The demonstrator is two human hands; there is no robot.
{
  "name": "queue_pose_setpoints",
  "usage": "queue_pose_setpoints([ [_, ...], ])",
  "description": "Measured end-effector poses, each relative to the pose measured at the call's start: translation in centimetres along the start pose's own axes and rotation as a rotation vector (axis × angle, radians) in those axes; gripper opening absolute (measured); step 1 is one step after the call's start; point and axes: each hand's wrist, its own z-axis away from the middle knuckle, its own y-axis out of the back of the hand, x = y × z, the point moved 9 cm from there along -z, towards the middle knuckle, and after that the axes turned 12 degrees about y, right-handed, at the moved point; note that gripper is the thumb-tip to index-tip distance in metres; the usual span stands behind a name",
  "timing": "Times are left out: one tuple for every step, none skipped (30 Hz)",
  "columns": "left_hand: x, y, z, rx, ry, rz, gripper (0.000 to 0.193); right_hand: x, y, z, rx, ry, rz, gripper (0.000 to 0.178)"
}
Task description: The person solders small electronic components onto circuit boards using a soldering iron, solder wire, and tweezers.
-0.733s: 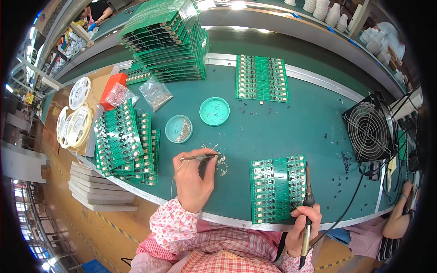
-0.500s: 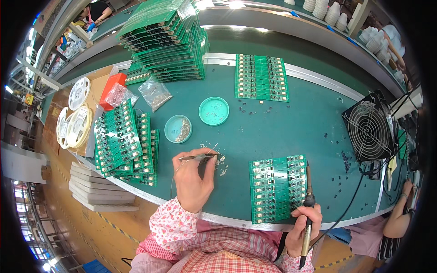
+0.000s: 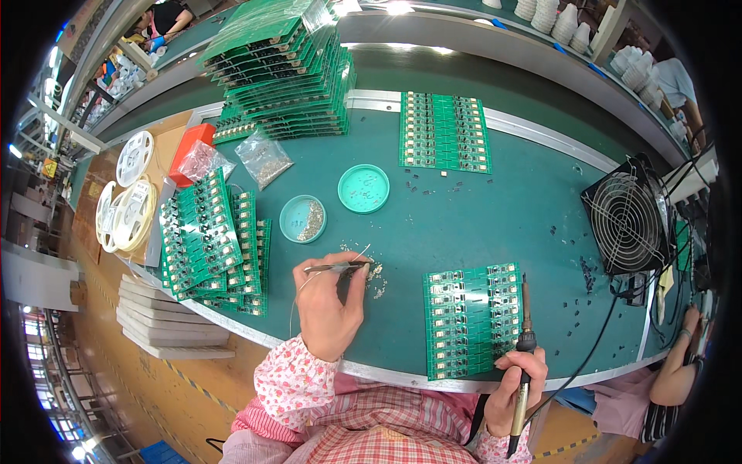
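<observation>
My left hand (image 3: 328, 313) is closed on dark tweezers (image 3: 334, 267), with a thin solder wire (image 3: 362, 253) also running through the fingers. The tweezer tips are beside a scatter of tiny pale components (image 3: 377, 280) on the green mat. In my right hand (image 3: 514, 387) is a soldering iron (image 3: 526, 340), gripped by its handle with the tip pointing away from me. Just left of the iron lies a green circuit board panel (image 3: 473, 321) with rows of pale and black parts. The right hand's fingertips are at its near right corner.
Two round turquoise dishes, one with pale bits (image 3: 303, 219) and another (image 3: 363, 189), stand mid-table. Board panels are piled at left (image 3: 212, 240) and stacked high behind (image 3: 282, 77); another (image 3: 444, 131) lies at the back. A black fan (image 3: 626, 216) and the iron's cord are at right.
My hands, the tweezers and the iron stay in place. Only a person in the background at the upper right has shifted.
</observation>
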Motion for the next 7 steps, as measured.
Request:
queue_pose_setpoints([
  [-0.06, -0.02, 0.00, -0.004, 0.007, 0.002, 0.004, -0.01, 0.01, 0.01, 0.002, -0.004, -0.001, 0.020],
  [-0.16, -0.07, -0.01, -0.005, 0.007, 0.002, 0.004, -0.19, 0.12, 0.03, 0.003, -0.004, -0.001, 0.020],
  [-0.19, -0.03, 0.00, 0.010, -0.013, -0.004, 0.006, -0.10, -0.03, 0.17, -0.035, -0.049, -0.008, 0.021],
  [-0.11, 0.02, 0.04, 0.025, -0.034, -0.009, 0.009, 0.13, -0.24, 0.34, -0.074, -0.094, -0.014, 0.022],
  [-0.09, 0.01, 0.06, 0.024, -0.034, -0.009, 0.009, 0.18, -0.26, 0.35, -0.073, -0.094, -0.013, 0.022],
  [-0.18, -0.08, 0.05, 0.008, -0.018, -0.003, 0.007, 0.10, -0.07, 0.25, -0.037, -0.068, -0.011, 0.021],
  [-0.21, -0.12, 0.07, -0.006, -0.002, 0.002, 0.006, 0.14, 0.02, 0.16, -0.001, -0.041, -0.010, 0.021],
])
